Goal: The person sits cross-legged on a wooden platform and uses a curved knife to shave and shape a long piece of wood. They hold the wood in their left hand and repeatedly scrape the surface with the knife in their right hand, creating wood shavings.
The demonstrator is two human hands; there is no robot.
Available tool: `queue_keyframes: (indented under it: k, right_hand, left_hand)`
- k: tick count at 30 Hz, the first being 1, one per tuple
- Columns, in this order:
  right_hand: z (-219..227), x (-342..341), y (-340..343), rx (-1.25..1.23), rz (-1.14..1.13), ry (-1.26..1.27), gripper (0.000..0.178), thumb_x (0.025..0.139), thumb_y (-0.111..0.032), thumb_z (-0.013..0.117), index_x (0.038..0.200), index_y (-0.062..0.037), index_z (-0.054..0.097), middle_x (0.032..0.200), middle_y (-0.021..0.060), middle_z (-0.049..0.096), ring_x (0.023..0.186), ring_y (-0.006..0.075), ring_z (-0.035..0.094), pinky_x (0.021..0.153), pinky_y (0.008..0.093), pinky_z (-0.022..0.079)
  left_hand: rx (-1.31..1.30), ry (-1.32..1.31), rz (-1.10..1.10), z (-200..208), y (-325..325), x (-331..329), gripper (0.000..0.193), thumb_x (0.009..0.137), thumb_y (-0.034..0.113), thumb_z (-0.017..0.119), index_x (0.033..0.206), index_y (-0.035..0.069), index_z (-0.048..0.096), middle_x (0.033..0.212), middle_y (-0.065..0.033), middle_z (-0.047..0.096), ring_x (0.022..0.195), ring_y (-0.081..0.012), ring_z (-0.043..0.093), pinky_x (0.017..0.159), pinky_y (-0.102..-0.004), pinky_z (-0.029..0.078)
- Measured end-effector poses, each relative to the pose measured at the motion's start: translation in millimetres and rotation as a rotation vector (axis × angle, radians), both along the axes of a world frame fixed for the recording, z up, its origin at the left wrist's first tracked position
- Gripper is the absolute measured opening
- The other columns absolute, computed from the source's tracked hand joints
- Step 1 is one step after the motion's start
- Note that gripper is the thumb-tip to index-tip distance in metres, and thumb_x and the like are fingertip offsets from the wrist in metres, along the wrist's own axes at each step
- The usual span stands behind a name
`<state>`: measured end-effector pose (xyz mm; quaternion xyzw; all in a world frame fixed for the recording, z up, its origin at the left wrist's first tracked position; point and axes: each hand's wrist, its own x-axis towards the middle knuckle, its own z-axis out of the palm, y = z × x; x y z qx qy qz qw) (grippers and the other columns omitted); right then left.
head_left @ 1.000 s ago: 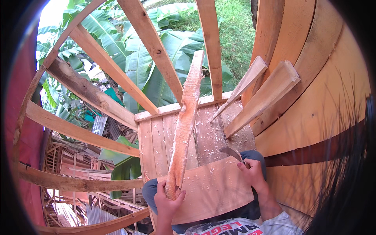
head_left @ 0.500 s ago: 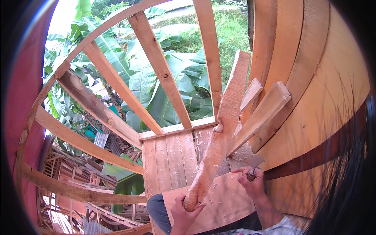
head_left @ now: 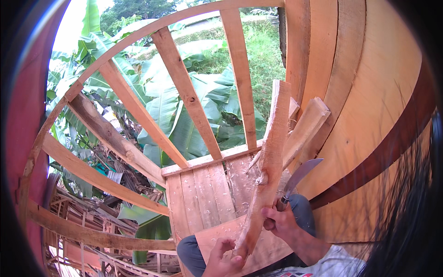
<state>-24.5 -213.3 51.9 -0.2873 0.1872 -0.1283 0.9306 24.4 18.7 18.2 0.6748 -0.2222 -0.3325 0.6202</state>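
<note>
A long rough-hewn piece of wood (head_left: 266, 180) with a notch partway along slants up and away from me, its near end over my lap. My left hand (head_left: 223, 258) is at that near end, fingers curled loosely and thumb against the wood. Just right of the wood, my right hand (head_left: 285, 225) is wrapped round the dark handle of a curved knife (head_left: 300, 177). Its broad blade points up and to the right, apart from the wood. A flat board (head_left: 272, 244) lies across my lap beneath both hands.
Wood shavings litter the plank floor (head_left: 205, 198). Another cut timber (head_left: 307, 129) leans behind the long piece. Slatted wooden railing (head_left: 189, 97) curves round the front and left, with banana plants beyond. A curved plank wall (head_left: 364, 124) rises on the right.
The long piece of wood has rolled partly onto its edge and swung more upright. My right hand has moved left and down toward it, and the knife blade now shows fully, pointing up.
</note>
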Motion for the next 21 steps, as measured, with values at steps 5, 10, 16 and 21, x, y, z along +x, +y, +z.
queue_keyframes:
  k: [5, 10, 16, 21]
  right_hand:
    - [-6, -4, 17, 0.050, 0.086, -0.074, 0.031, 0.079, 0.005, 0.068, 0.068, -0.0113, 0.043, 0.060, 0.0014, 0.050, 0.043, 0.0101, 0.044, 0.038, 0.0255, 0.029]
    - [-9, -8, 14, -0.022, 0.139, -0.102, 0.033, 0.080, 0.003, 0.069, 0.067, -0.0111, 0.042, 0.058, 0.0020, 0.049, 0.044, 0.0106, 0.045, 0.038, 0.0260, 0.030]
    - [-9, -16, 10, -0.394, 0.148, -0.029, 0.027, 0.089, -0.010, 0.062, 0.068, -0.0083, 0.046, 0.057, 0.0012, 0.051, 0.044, 0.0084, 0.044, 0.040, 0.0231, 0.031]
    - [-1, -30, -41, -1.119, -0.122, -0.021, 0.053, 0.088, -0.048, 0.056, 0.062, -0.0025, 0.048, 0.050, 0.0059, 0.044, 0.044, 0.0130, 0.043, 0.043, 0.0306, 0.034]
  left_hand:
    - [-0.178, 0.245, -0.236, 21, -24, 22, 0.056, 0.078, 0.022, 0.074, 0.122, 0.001, 0.046, 0.107, -0.0077, 0.057, 0.099, -0.0192, 0.058, 0.087, -0.0351, 0.046]
    - [-0.125, 0.677, -0.519, 30, -29, 22, 0.058, 0.078, 0.025, 0.074, 0.122, 0.001, 0.046, 0.104, -0.0082, 0.058, 0.093, -0.0186, 0.059, 0.082, -0.0330, 0.048]
    - [0.017, 0.514, -0.361, -10, -13, 5, 0.046, 0.082, 0.024, 0.068, 0.118, 0.002, 0.049, 0.092, -0.0045, 0.055, 0.083, -0.0162, 0.054, 0.074, -0.0310, 0.046]
    - [0.189, 0.303, -0.164, 68, -11, -9, 0.032, 0.086, 0.019, 0.060, 0.113, 0.004, 0.053, 0.087, -0.0003, 0.050, 0.077, -0.0122, 0.047, 0.068, -0.0275, 0.041]
